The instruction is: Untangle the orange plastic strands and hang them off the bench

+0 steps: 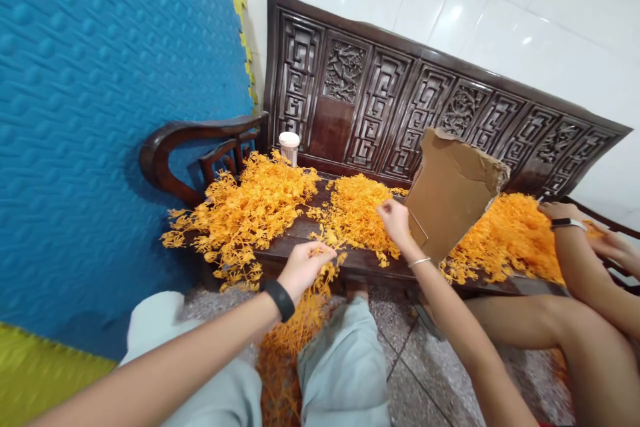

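Three heaps of orange plastic sprigs cover the seat of the carved wooden bench, kept within arm's reach of where we sit. Our left hand is pinched shut on one sprig at the seat's front edge, its branches sticking out past the fingertips toward the middle heap. Our right hand rests on that heap, fingers curled; we cannot tell whether it grips anything. Torn cardboard stands tilted just beside it, parting the heaps. Another person's arm reaches in from the right. A white cup stands at the back.
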Demonstrator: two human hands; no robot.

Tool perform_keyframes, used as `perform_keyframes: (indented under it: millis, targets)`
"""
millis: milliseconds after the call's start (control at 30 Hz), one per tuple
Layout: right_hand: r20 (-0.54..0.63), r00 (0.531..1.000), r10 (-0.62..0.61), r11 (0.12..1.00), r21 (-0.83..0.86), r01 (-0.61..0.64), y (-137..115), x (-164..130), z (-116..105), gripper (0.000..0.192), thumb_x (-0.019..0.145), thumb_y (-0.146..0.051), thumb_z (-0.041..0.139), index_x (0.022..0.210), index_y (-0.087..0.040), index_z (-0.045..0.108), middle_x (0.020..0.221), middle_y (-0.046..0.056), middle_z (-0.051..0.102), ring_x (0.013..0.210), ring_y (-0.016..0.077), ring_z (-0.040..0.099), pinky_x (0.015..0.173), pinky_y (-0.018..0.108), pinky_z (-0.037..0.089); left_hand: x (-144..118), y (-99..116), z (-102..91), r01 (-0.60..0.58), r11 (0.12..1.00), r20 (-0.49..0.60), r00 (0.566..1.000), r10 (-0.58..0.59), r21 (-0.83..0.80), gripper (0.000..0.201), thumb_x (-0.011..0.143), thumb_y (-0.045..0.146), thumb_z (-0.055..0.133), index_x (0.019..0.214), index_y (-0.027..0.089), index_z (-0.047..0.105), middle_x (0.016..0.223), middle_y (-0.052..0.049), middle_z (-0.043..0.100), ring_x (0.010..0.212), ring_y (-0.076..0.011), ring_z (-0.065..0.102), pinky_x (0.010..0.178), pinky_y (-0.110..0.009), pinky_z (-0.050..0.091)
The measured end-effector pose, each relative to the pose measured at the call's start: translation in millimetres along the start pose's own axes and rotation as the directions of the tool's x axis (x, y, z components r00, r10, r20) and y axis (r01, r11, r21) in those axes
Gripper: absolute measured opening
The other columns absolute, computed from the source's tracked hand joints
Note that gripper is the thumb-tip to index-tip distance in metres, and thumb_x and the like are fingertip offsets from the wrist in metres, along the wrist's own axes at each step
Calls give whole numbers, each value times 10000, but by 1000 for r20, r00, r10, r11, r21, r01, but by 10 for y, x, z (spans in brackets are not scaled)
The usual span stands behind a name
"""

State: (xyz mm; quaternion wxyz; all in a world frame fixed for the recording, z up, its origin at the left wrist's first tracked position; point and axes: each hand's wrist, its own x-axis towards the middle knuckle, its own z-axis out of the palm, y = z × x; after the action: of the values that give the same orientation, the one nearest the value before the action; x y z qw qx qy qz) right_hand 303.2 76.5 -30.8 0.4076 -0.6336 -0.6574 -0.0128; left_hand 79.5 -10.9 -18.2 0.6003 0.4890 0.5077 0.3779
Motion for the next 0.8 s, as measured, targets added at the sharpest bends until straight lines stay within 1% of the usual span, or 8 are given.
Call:
perform_keyframes:
  millis: [100, 133, 233, 333, 433, 500, 667, 800]
  targets:
    - [-85, 993, 87, 996, 37, -84, 475, 471, -211, 172, 684, -313, 479, 676, -161, 558, 709, 63, 601, 642, 160, 541, 630, 283, 407, -100, 3, 4, 14, 1000, 88, 996, -15, 9, 204, 636, 354, 583, 663, 155, 545, 377, 102, 321, 319, -30, 194, 360, -198, 97]
    - [-93, 989, 119, 988, 111, -108, 584, 603, -256, 171, 677, -317, 490, 690, -160, 557, 697, 53, 599, 623, 145, 542, 618, 269, 413, -113, 0, 0, -5, 1000, 105, 995, 3, 17, 225, 623, 371, 593, 649, 153, 544, 405, 94, 351, 328, -27, 201, 361, -199, 95]
    - [12, 973, 231, 928, 298, -224, 731, 866, -228, 171, 641, -292, 534, 740, -153, 537, 665, 31, 597, 541, 108, 535, 540, 229, 417, -82, -32, -23, -26, 999, 104, 994, 22, 43, 263, 593, 398, 612, 628, 147, 542, 444, 86, 381, 333, -17, 185, 364, -205, 79]
    - [87, 951, 296, 891, 335, -307, 725, 978, -16, 195, 620, -270, 552, 764, -141, 538, 677, 36, 617, 531, 101, 540, 505, 208, 407, -1, -71, -70, 43, 998, 81, 996, -47, 49, 271, 590, 412, 609, 657, 158, 544, 387, 104, 322, 303, -22, 159, 356, -207, 75]
    - [75, 948, 311, 896, 309, -318, 713, 1030, 182, 174, 623, -285, 544, 704, -134, 571, 693, 39, 631, 581, 110, 551, 540, 210, 411, 63, -69, -153, 37, 999, 62, 997, -38, 14, 244, 598, 393, 606, 656, 169, 527, 358, 109, 304, 284, -26, 170, 347, -202, 77]
    - [41, 945, 326, 906, 274, -324, 723, 1048, 243, 161, 602, -286, 563, 651, -133, 584, 680, 37, 632, 620, 125, 555, 590, 224, 414, 97, -54, -233, 4, 1000, 45, 999, -3, -17, 233, 601, 383, 607, 661, 176, 520, 349, 112, 291, 276, -24, 166, 345, -200, 72]
    - [-111, 928, 355, 926, 182, -332, 702, 1052, 186, 153, 593, -232, 564, 701, -128, 597, 750, 67, 627, 719, 157, 560, 692, 262, 405, 168, -54, -451, -42, 998, -14, 999, 41, -53, 243, 608, 395, 602, 689, 179, 527, 327, 120, 251, 272, -26, 161, 349, -196, 72]
    - [-156, 942, 297, 948, 166, -271, 473, 953, 93, 163, 637, -229, 529, 752, -137, 600, 786, 62, 615, 739, 146, 548, 707, 250, 406, 182, -61, -534, -62, 997, -44, 997, 60, -41, 242, 607, 395, 599, 679, 175, 527, 335, 116, 259, 272, -27, 167, 354, -198, 76]
